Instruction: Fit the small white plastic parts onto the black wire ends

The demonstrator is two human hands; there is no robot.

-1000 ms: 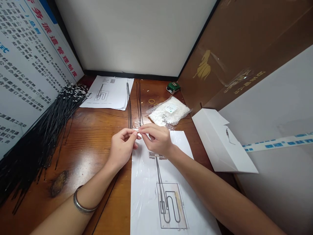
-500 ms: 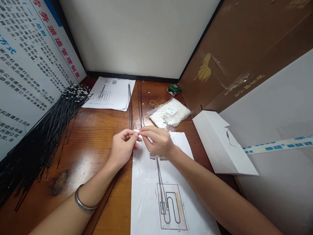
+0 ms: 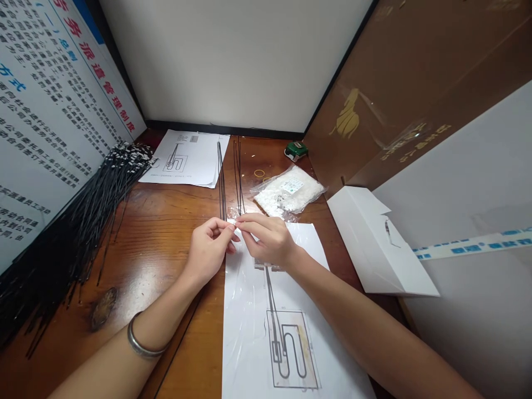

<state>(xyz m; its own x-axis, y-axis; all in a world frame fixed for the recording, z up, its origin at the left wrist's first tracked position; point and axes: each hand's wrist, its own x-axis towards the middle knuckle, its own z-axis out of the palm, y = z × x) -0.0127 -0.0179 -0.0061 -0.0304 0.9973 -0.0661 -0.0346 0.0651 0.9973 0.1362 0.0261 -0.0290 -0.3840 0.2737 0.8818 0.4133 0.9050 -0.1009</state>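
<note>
My left hand [image 3: 209, 246] and my right hand [image 3: 268, 235] meet fingertip to fingertip above the top edge of a printed white sheet [image 3: 245, 332]. Both hands are closed in a pinch. A tiny pale bit shows where the fingertips join, too small to name. Just beyond the fingers lie two groups of thin black wires, a left one [image 3: 221, 177] and a right one [image 3: 239, 180], pointing away from me. Clear plastic partly shows behind the fingertips. Past my right hand is a clear bag of small white parts [image 3: 286, 194].
A large bundle of black wires [image 3: 91, 216] with white ends lies at left. Behind are stacked printed papers [image 3: 183, 160], a green tape measure [image 3: 296, 150] and a yellow rubber band [image 3: 259, 173]. A white folded carton [image 3: 380, 244] and a brown cardboard panel [image 3: 399, 100] border the right.
</note>
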